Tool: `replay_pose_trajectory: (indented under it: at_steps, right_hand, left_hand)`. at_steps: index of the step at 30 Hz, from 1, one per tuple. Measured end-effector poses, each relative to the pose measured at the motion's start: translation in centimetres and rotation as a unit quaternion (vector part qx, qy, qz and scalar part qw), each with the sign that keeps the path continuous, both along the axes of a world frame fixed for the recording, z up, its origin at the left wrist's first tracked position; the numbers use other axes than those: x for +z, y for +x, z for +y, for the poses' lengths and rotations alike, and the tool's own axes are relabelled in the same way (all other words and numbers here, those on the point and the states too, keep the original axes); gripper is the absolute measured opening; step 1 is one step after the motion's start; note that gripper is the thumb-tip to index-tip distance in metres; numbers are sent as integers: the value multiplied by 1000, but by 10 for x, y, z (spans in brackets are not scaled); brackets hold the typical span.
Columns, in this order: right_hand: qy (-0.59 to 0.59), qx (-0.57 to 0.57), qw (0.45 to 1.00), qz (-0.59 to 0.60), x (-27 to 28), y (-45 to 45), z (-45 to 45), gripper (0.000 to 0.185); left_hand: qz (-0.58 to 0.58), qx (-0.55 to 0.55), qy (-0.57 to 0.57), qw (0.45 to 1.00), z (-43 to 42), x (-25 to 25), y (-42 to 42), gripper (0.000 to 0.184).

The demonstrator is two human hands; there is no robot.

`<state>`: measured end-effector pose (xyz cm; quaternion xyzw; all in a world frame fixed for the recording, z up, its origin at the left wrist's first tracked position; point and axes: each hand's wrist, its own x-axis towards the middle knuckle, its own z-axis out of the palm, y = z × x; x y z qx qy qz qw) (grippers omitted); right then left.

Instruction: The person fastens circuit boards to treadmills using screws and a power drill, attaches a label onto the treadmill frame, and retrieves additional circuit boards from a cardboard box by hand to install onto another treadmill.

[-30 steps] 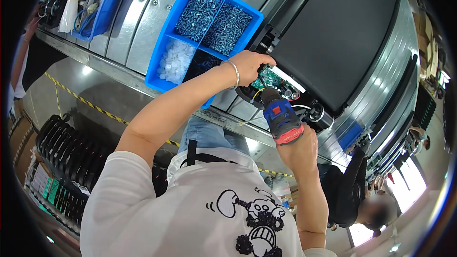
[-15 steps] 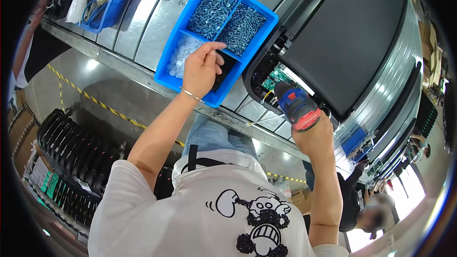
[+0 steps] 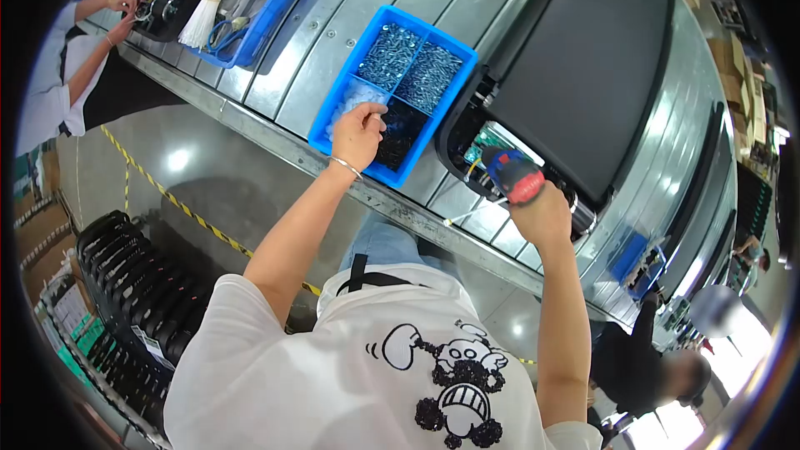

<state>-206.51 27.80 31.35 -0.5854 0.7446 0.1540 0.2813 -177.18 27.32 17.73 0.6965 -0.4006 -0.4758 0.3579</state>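
Observation:
My left hand (image 3: 357,138) hovers over the blue divided bin (image 3: 318,127), by the wall between the white plastic pieces (image 3: 360,93) and the black screws (image 3: 402,135). Its fingers are curled together; whatever they may hold is hidden. Two farther compartments carry silver screws (image 3: 388,54). With my right hand (image 3: 543,215) I grip a blue and red cordless screwdriver (image 3: 515,175), its nose over the open end of a black machine (image 3: 583,58). A green circuit board (image 3: 482,150) shows in that opening. The screwdriver's tip cannot be seen.
A blue tray (image 3: 248,50) of white cable ties (image 3: 215,0) stands farther left on the slatted metal conveyor (image 3: 333,0). A co-worker's hands (image 3: 123,12) work at another unit there. Stacked black parts (image 3: 133,283) stand on the floor below left. Another person (image 3: 637,362) is at lower right.
The view has shifted, bringing more of the co-worker at left into sight. My left hand has drawn its fingers closer together above the bin. My right hand keeps the screwdriver over the machine's opening.

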Motion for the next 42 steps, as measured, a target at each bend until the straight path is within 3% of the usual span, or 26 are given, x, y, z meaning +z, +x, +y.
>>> replay_pose_trajectory:
  at_steps: [4,5,7,10,12,14,17,18,21,24,27,29,31,33,34,35,37,38,39,42]
  right_hand:
    - [-73,-58,992,-84,1,-2,51,28]
    - [-54,-85,989,-110,0,-11,67,28]
    - [-141,-132,948,-252,5,-33,114,29]
    - [-171,-124,932,-295,-1,-87,187,31]
    - [-224,-71,936,-263,-37,-136,252,30]
    - [-211,-186,937,-206,-64,-164,308,35]
    - [-192,-281,931,-130,-90,-200,357,44]
    - [-191,-302,928,-107,-103,-212,366,47]
    - [-172,-292,940,39,-141,-267,362,54]
    - [-182,-297,932,102,-186,-341,332,49]
    - [-141,-334,927,93,-201,-411,289,43]
    - [-152,-304,926,166,-169,-392,245,37]
    - [-284,-167,940,86,-141,-353,206,35]
    - [-502,-16,861,-74,-139,-289,175,33]
    - [-439,9,881,-174,-108,-239,158,35]
    - [-472,86,852,-210,-108,-196,151,35]
    - [-418,144,841,-311,-81,-114,139,36]
    - [-415,197,807,-371,-80,-88,126,38]
    - [-430,241,810,-318,-75,-66,123,34]
    - [-371,283,818,-337,-80,-42,107,24]
  left_hand:
    - [-93,-113,-20,989,17,5,-16,20]
    - [-86,-115,-28,989,24,4,-23,20]
    - [-73,-125,-40,989,43,4,-37,19]
    - [-110,-179,-19,978,77,3,-65,19]
    - [-129,-233,24,964,103,-19,-86,19]
    - [-163,-283,73,942,126,-43,-107,19]
    - [-213,-254,32,943,155,-80,-131,21]
    - [2,-148,239,960,152,-78,-139,25]
    - [214,38,289,932,155,-69,-151,29]
    - [226,30,239,944,159,-78,-147,33]
    - [247,79,208,943,158,-59,-150,20]
    - [247,93,212,941,156,-46,-143,21]
    - [308,97,214,922,157,-39,-141,20]
    - [363,114,209,901,159,-38,-143,20]
    - [379,112,207,895,162,-39,-144,21]
    - [372,104,201,900,165,-39,-146,22]
    - [352,92,190,912,165,-29,-153,23]
    - [310,105,161,931,165,3,-162,22]
    - [285,81,127,947,162,21,-161,18]
    - [198,-7,28,980,147,38,-146,11]
